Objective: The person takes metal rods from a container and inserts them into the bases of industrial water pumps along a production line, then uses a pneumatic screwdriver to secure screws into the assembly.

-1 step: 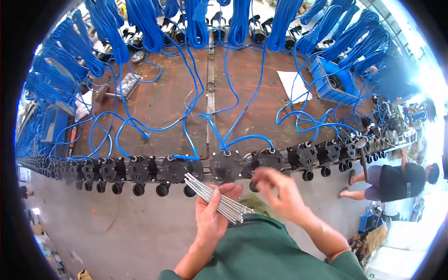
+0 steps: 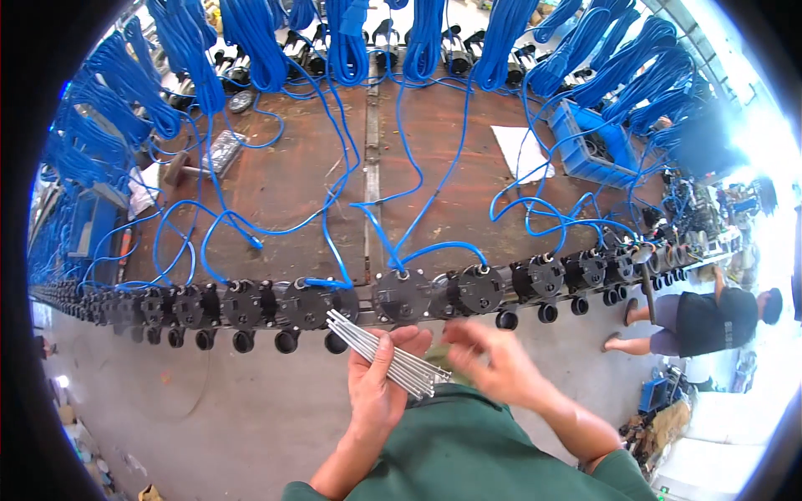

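Across the left hand (image 2: 378, 387) lie thin, straight, silvery rods (image 2: 403, 365).

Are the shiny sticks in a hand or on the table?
In hand: the left hand holds the metal rods, its thumb across them.

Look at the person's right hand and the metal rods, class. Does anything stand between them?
Partly: the left hand grips the metal rods, and its fingers extend past them toward the right hand. Between the right hand and the rods' lower-right ends, nothing visible intervenes.
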A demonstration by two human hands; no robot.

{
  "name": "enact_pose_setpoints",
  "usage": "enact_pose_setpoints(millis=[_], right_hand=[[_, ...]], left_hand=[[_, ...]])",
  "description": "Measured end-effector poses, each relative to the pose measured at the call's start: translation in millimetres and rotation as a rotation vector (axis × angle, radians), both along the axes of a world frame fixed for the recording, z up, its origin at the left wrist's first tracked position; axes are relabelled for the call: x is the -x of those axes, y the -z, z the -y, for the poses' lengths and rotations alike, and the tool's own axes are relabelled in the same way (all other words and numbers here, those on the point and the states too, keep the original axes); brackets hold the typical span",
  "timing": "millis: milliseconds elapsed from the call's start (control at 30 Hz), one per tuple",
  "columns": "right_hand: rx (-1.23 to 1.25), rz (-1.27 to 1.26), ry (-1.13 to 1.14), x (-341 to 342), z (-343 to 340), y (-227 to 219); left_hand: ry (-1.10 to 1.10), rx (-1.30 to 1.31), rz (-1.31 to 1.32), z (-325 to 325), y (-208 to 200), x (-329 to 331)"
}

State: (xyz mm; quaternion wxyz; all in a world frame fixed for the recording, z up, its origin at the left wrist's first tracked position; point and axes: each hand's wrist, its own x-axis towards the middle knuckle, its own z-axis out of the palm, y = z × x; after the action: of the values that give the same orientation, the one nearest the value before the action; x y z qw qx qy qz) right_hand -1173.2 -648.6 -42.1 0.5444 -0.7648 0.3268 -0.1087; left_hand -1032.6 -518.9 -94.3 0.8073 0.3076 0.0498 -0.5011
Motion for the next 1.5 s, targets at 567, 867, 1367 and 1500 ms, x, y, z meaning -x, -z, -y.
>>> enact_pose_setpoints(millis=[567,867,1367,1500], right_hand=[[0.505,-0.147,0.243,106.1,55.0,-26.3],[0.792,-0.208,-0.185,99.5,125.5,12.4],[0.711,-0.168,-0.505,78.5,150.9,-3.9],[0.726,-0.019,-0.295,69.9,183.1,-7.2]], left_hand=[[0.24,-0.146,-0.015,0.9,39.1,38.8],[0.264,-0.434,0.296,4.7,30.2,93.1],[0.343,-0.899,1.329,47.7,13.7,86.2],[0.371,-1.157,1.538,58.0,10.6,87.0]])
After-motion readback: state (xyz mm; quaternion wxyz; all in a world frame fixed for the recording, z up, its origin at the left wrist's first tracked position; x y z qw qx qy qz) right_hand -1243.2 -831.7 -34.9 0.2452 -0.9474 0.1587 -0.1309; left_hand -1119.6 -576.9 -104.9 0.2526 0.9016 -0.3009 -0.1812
